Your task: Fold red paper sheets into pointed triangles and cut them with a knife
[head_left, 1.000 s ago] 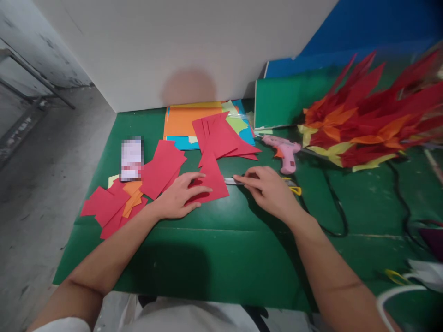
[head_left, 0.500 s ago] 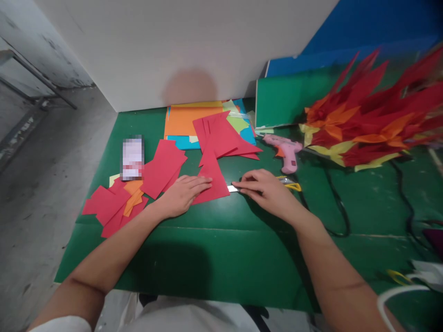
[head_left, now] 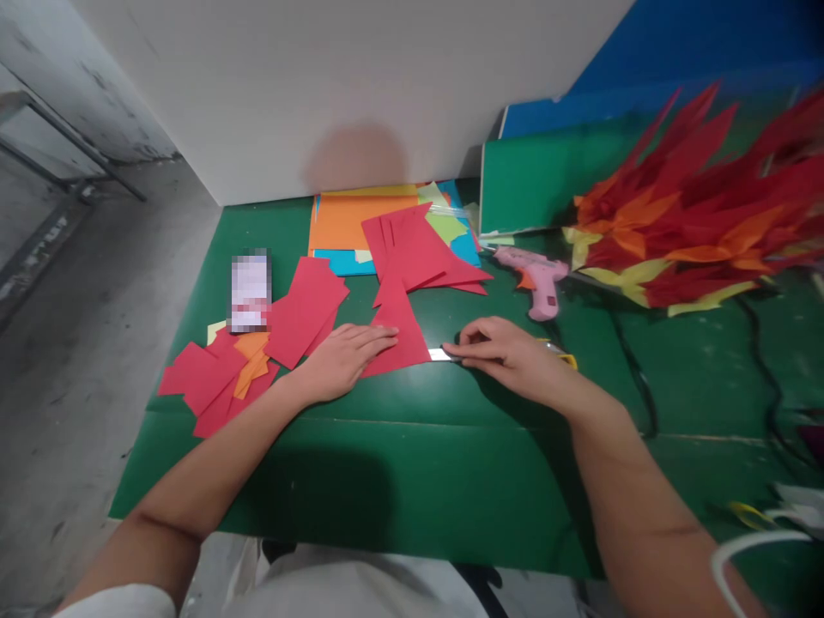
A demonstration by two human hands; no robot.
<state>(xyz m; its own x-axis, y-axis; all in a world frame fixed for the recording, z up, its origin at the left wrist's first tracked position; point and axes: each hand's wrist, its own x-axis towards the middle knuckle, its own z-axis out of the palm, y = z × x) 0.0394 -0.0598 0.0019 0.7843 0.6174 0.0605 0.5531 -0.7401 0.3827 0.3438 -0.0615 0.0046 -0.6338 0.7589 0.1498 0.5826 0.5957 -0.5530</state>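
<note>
My left hand (head_left: 344, 360) lies flat with its fingers stretched over a red paper piece (head_left: 404, 330), pressing it to the green tabletop. This piece is narrow at the far end and wide near me. From beneath its right corner pokes a thin silvery strip (head_left: 440, 354); whether it is a ruler or a blade I cannot tell. My right hand (head_left: 505, 356) pinches the strip's other end between thumb and fingers. Part of a yellow-edged item (head_left: 569, 360) shows behind that hand. More cut red pieces (head_left: 412, 245) lie just beyond.
Red and orange paper scraps (head_left: 209, 378) and a blurred-out phone (head_left: 250, 292) lie at left. Coloured sheets (head_left: 360, 223) are stacked at the back. A pink glue gun (head_left: 537, 279) and a flame-like paper bunch (head_left: 682, 223) stand to the right, with a black cable (head_left: 634, 369).
My right hand has shifted slightly right, and a bit more of the silvery strip shows beside the red paper. My left hand stays on the paper. The view has moved slightly.
</note>
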